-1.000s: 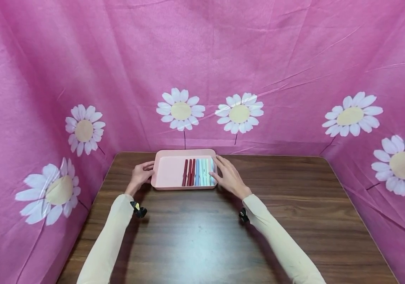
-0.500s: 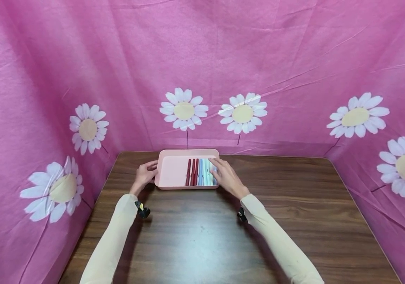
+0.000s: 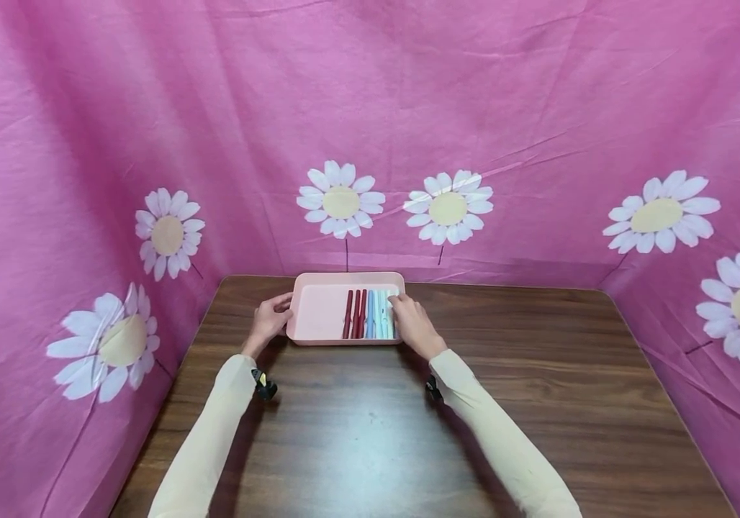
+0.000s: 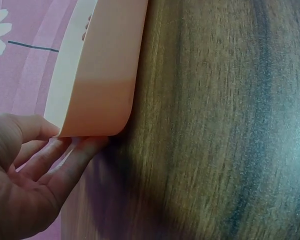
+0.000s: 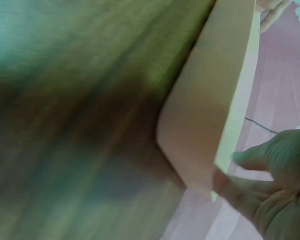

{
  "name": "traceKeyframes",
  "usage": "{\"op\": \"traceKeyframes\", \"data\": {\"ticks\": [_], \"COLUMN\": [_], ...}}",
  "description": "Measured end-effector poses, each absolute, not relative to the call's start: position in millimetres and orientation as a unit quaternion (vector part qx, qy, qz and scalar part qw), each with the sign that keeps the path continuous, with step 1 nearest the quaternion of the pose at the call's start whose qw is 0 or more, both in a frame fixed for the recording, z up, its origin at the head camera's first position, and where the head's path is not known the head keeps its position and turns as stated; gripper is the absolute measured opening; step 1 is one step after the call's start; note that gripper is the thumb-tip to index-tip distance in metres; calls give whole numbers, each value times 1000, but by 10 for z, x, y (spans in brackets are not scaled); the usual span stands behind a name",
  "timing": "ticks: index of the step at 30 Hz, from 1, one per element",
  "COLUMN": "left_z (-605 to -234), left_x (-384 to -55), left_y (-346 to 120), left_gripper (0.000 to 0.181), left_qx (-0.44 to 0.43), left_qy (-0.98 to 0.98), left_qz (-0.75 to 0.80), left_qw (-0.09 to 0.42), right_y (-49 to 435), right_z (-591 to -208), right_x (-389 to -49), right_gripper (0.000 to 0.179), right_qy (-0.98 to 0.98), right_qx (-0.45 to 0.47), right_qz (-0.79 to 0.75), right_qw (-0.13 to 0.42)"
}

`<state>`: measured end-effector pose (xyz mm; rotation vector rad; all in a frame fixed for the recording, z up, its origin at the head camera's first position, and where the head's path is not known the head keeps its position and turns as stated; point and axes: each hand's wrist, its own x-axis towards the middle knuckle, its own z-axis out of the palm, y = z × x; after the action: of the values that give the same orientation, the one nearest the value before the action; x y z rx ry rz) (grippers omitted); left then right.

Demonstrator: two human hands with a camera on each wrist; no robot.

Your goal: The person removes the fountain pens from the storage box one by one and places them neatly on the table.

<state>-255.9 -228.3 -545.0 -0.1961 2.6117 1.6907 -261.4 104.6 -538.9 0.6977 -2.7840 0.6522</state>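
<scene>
A shallow pink tray (image 3: 318, 311) stands at the far edge of the table. Several slim pen-like sticks lie side by side in its right half: dark red sticks (image 3: 355, 314), a blue stick (image 3: 371, 314) and pale ones (image 3: 381, 314). My left hand (image 3: 270, 316) grips the tray's left end, thumb at the rim, fingers along the outer wall. At the right end is my right hand (image 3: 414, 324). Its fingers reach over the pale sticks in the head view; the right wrist view shows thumb and finger on either side of the rim. What lies under those fingers is hidden.
The brown wooden table (image 3: 370, 432) stretches toward me and to the right of the tray. Close behind its far edge hangs a pink curtain (image 3: 383, 108) with daisies. A small black device is strapped at each wrist.
My right hand has shifted slightly left relative to the tray, its fingers drawing in over the pale sticks. My left hand stays at the left end. The whole view has drifted a little.
</scene>
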Motion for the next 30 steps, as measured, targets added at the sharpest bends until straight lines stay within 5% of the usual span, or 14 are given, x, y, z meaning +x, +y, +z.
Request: {"op": "traceKeyframes", "data": {"ticks": [10, 19, 30], "left_z": [-5480, -5493, -5472], "left_x": [-2522, -2523, -2503], "left_y": [-2283, -2266, -2267], "left_gripper": [49, 48, 49], "left_qx": [-71, -63, -54], "left_qy": [849, 870, 851], "left_qz": [524, 488, 521], "left_qw": [0, -22, -32], "right_y": [856, 763, 878], "right_z": [-5341, -5388, -5272], "right_x": [-2617, -2576, -2715], "right_gripper": [10, 6, 12], "right_qy": [-969, -976, -959], "right_qx": [173, 153, 61], "right_qz": [171, 142, 274], "right_qw": [44, 60, -34]}}
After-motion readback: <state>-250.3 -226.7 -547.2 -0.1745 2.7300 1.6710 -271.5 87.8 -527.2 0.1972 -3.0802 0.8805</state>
